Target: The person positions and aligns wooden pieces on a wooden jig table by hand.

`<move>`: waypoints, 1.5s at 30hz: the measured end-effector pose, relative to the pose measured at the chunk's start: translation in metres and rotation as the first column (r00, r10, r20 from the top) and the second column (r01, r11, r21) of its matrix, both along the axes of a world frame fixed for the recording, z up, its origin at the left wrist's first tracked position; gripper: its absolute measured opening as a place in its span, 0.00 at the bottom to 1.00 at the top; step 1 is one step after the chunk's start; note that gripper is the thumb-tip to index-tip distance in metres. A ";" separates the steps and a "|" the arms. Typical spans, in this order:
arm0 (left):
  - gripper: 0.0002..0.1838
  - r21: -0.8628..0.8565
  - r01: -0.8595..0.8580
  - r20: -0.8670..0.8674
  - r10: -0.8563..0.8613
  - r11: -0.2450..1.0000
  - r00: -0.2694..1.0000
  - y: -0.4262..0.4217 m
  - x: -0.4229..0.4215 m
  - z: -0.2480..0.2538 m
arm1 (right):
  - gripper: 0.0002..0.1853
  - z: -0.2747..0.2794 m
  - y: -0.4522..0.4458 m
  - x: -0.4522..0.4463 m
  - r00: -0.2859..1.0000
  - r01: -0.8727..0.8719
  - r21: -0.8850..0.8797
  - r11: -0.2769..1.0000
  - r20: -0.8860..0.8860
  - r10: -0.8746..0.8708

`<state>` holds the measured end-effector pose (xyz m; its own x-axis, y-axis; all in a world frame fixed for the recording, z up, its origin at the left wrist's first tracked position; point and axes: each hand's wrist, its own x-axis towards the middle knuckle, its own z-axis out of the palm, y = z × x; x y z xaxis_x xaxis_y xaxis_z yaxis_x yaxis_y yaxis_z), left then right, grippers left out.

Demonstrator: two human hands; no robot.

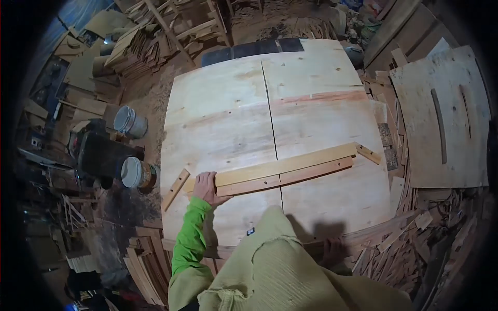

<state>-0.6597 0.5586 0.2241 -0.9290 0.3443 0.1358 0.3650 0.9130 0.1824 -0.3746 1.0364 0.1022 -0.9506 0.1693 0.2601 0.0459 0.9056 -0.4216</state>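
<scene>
My left hand (206, 188), in a green sleeve, is closed around the left end of a long pale wooden strip (290, 166). This strip lies across the plywood tabletop (223, 129), against a reddish wooden strip (311, 172) with dark holes along it. A short angled wooden block (176, 189) sits left of my hand, and another short block (368, 153) is at the strip's far right end. My right hand (333, 249) shows dimly in shadow by the near edge of the table; its fingers are not clear.
A dark seam runs down the middle of the tabletop. Two white buckets (130, 122) stand on the floor at left. Scrap wood (399, 259) is piled at lower right, boards (148, 262) are stacked at lower left, and a plywood panel (441, 119) leans at right.
</scene>
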 end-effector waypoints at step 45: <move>0.47 -0.057 -0.108 -0.022 0.107 0.992 0.994 0.019 -0.053 0.023 | 0.25 0.064 0.005 -0.083 0.941 -0.329 0.263 0.907 0.010 0.338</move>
<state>-0.7130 0.5773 0.2475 -0.9585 0.2500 0.1366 0.2668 0.9560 0.1221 -0.4580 1.0413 0.1666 -0.9296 -0.2330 0.2855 -0.2879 0.9428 -0.1681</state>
